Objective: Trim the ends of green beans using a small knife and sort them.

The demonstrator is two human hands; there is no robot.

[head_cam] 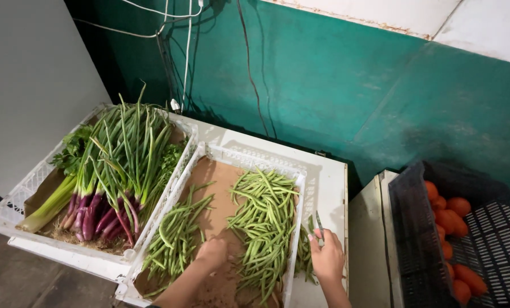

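Down in the white crate of green beans, the left hand was pressed on the brown paper lining between the two heaps, fingers curled under; whether it gripped any beans, I couldn't tell. Just right of that crate, outside its wall, the right hand was pinched shut on a single bean, held up over the white tabletop. A few loose beans lay on the table against the crate's right wall.

Left of the bean crate, touching it, sat a second white crate with purple-stemmed spring onions and leafy herbs. Well to the right, a dark crate held orange fruit.

The risk, as I judged it: the loose beans sat close to the table's front edge, so a brush of the right wrist could have knocked them to the floor.
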